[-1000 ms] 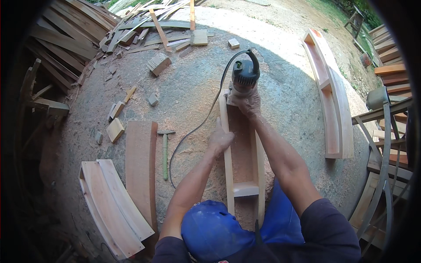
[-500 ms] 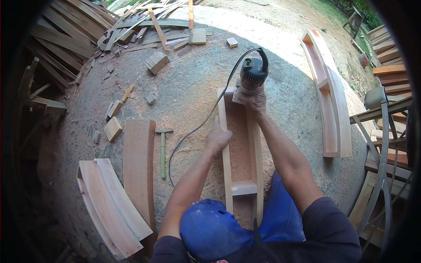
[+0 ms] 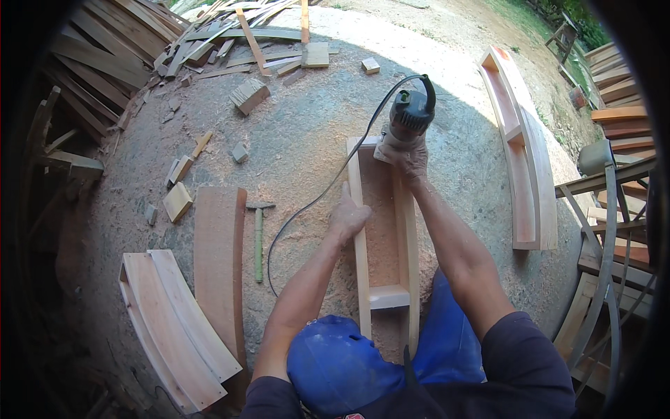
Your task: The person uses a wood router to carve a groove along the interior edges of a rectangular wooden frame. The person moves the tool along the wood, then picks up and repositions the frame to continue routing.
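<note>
A long, narrow wooden box frame [image 3: 360, 258] with crosspieces lies in front of me, its near end between my legs. My left hand [image 3: 348, 215] is closed round the frame's left rail, thumb over the inner edge. At the far right corner, my right hand [image 3: 410, 162] grips a corded trim router [image 3: 412, 112] low on its body. The router's pale base plate sits at the far end of the frame; its bit is hidden. A black cord [image 3: 318, 200] loops from the router's top down to the left, past my left forearm.
Left of the frame lie a hammer [image 3: 258, 244] with a green handle, a wide plank [image 3: 218, 258] and a curved wooden box [image 3: 174, 314]. Another curved frame [image 3: 520, 153] stands at right. Offcuts [image 3: 249, 96] and sawdust cover the ground; stacked boards [image 3: 105, 56] rise at far left.
The router has shifted slightly to the right along the frame's far end, with my right hand still on it. My left hand keeps its place on the left rail.
</note>
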{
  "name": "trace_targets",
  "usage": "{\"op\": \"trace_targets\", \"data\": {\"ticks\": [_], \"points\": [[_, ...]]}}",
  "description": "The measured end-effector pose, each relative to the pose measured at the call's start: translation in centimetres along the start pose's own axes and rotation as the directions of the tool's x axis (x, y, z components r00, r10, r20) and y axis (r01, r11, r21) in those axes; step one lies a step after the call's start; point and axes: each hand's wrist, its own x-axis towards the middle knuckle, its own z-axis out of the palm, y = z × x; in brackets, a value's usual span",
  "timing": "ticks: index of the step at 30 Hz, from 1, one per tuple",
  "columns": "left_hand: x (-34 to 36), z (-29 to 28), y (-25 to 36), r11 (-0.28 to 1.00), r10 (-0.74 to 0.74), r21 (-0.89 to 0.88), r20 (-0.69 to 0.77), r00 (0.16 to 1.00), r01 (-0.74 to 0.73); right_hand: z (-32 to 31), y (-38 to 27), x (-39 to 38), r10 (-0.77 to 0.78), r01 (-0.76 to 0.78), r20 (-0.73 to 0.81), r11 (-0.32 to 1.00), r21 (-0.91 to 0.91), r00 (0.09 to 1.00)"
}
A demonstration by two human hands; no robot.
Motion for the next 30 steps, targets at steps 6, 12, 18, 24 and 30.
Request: {"op": "trace_targets", "data": {"ticks": [6, 12, 18, 24, 30], "points": [[-0.5, 0.0, 0.7, 0.996, -0.074, -0.041, -0.020, 0.997, 0.074, 0.0, 1.3, 0.3, 0.019, -0.020, -0.015, 0.999, -0.040, 1.000], [-4.2, -0.2, 1.3, 0.986, -0.027, -0.168, -0.066, 0.997, 0.016, 0.7, -0.2, 0.7, -0.039, 0.014, 0.094, 0.968, 0.251, 0.995], [-17.5, 7.3, -7.1, 0.984, 0.179, 0.010, -0.181, 0.967, -0.180, -0.7, -3.4, -3.2, -0.049, 0.055, 0.108, 0.997, -0.055, 0.993], [-17.7, 6.9, -5.6, 0.925, 0.074, -0.368, -0.077, 0.994, -0.097, -6.3, -9.5, -10.3, -0.004, 0.034, 0.161, 0.982, -0.188, 0.987], [-15.0, 6.9, -4.8, 0.926, 0.139, -0.329, -0.162, 0.977, -0.186, -7.7, -9.0, -14.1, -0.076, 0.087, 0.092, 0.987, -0.133, 0.993]]}}
